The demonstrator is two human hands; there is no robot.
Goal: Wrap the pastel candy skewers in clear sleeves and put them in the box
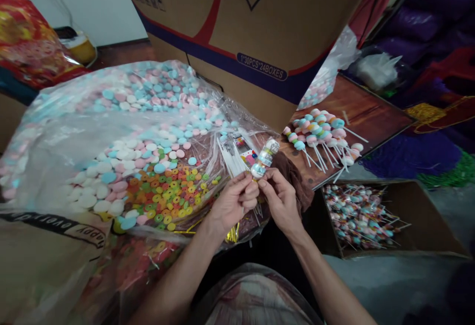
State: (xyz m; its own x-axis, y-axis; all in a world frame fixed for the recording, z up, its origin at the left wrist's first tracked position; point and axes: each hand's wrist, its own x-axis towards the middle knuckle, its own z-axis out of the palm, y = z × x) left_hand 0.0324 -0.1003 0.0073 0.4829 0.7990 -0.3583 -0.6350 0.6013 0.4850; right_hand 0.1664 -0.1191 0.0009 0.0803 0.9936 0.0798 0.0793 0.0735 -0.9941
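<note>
A marshmallow candy skewer [265, 157] in a clear printed wrapper stands tilted above my two hands. My left hand [237, 197] is closed in a pinch at the lower end of the wrapper. Close beside it, my right hand [280, 197] pinches at the same spot, thumb against fingers. A bit of gold shows between the fingertips, too small to make out well. Just beyond the hands lie white sticks [230, 159] and printed wrappers [245, 148]. Below my left hand hang gold twist ties [233, 234].
Left, an open plastic bag holds pastel marshmallows [107, 176] and ring gummies [170, 191]. A big carton [222, 33] stands behind. Unwrapped candy skewers [321, 129] lie on the table at right; below, a cardboard box [419, 226] holds many wrapped skewers [361, 216].
</note>
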